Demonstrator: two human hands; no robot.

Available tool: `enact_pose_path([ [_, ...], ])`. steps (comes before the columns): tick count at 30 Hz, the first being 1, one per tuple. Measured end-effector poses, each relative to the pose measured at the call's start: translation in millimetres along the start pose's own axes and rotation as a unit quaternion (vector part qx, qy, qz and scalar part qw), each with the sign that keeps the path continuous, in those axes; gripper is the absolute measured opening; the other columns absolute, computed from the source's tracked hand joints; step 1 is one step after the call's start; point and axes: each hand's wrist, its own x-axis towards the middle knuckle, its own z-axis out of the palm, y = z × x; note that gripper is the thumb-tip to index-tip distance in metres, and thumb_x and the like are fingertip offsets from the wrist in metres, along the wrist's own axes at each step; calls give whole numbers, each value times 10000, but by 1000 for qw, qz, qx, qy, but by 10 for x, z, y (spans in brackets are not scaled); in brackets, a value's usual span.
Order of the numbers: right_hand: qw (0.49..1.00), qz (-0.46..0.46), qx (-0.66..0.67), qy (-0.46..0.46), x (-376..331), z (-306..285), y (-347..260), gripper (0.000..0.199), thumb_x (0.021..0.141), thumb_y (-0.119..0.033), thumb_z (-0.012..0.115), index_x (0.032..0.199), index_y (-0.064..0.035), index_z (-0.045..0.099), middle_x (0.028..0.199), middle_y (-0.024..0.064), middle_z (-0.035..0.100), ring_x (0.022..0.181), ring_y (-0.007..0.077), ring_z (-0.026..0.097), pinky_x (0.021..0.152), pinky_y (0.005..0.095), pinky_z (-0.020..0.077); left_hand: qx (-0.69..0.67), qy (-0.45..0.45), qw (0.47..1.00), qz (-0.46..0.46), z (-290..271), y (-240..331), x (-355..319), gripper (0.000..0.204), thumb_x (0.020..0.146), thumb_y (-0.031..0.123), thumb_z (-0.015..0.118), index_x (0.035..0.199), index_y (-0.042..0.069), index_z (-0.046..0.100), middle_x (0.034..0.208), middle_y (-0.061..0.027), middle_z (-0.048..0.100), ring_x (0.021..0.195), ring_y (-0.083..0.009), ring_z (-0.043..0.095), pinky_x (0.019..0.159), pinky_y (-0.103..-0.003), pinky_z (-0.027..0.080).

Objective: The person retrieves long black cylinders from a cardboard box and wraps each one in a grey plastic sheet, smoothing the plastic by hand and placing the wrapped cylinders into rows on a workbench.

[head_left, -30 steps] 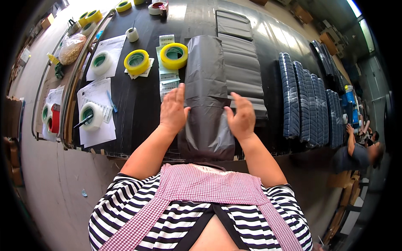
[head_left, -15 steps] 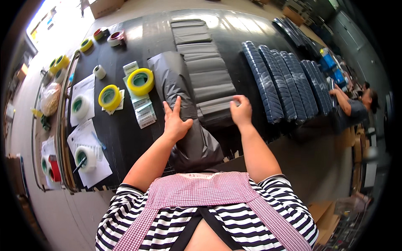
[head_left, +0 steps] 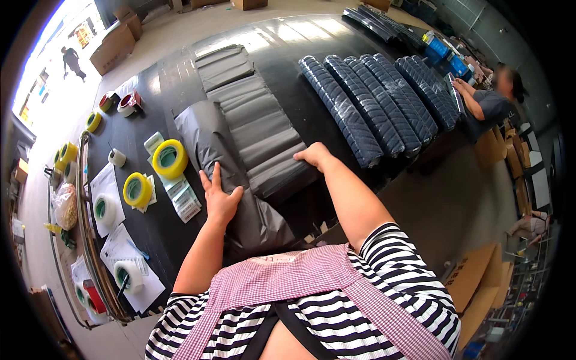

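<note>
A grey plastic mailer bag (head_left: 210,138), bulging and creased, lies lengthwise in front of me, its near end against my apron. My left hand (head_left: 221,201) rests on it with the fingers spread and the thumb apart. To its right runs a row of flat grey plastic-wrapped packages (head_left: 255,117), overlapping one another. At the right edge of that row my right hand (head_left: 313,156) has its fingers drawn together, tips touching the nearest packages. Whatever may be between those fingertips is hidden.
Yellow tape rolls (head_left: 170,159) and label strips (head_left: 182,197) lie left of the bag, with papers (head_left: 123,246) beyond. Dark quilted bundles in clear wrap (head_left: 342,111) line the right side. A co-worker (head_left: 498,102) stands at the far right. A metal rail (head_left: 90,222) borders the left edge.
The view has swung, so the table sits further left and lower. My right hand has come in against the package row; my left hand stays on the bag.
</note>
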Motion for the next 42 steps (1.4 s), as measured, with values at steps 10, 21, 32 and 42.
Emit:
enact_pose_path([
  [10, 941, -169, -282, 84, -417, -725, -279, 765, 806, -516, 783, 1349, -23, 564, 1314, 211, 598, 1250, 385, 565, 1020, 470, 480, -25, -2, 998, -59, -105, -6, 35, 1160, 694, 206, 846, 1627, 190, 158, 1559, -285, 293, 1417, -404, 392, 1173, -413, 342],
  [21, 954, -80, -281, 59, 241, -2064, 317, 1295, 694, -535, 839, 1628, -176, 17, 1328, 258, 566, 1203, 392, 606, 1021, 471, 495, 66, 38, 991, -108, 20, 350, 48, 1130, 664, 188, 821, 1619, 249, 222, 1553, -256, 359, 1426, -384, 397, 1161, -392, 356],
  [32, 951, -70, -297, 39, 244, -2088, 329, 1249, 747, -551, 798, 1628, -158, 4, 1335, 253, 557, 1212, 381, 599, 1020, 464, 496, -315, 35, 946, 66, 676, 1954, 618, 1026, 719, 110, 834, 1587, 43, 291, 1591, -191, 369, 1447, -256, 376, 1180, -328, 297],
  [42, 889, -149, 356, -246, 346, -2904, 684, 736, 831, -150, 787, 1458, -3, 431, 1206, 136, 636, 1000, 231, 668, 875, 350, 558, -95, -58, 988, -109, 2752, 2487, 1279, 982, 864, 402, 743, 1631, 275, 144, 1634, -328, 106, 1486, -480, 255, 1191, -465, 307],
])
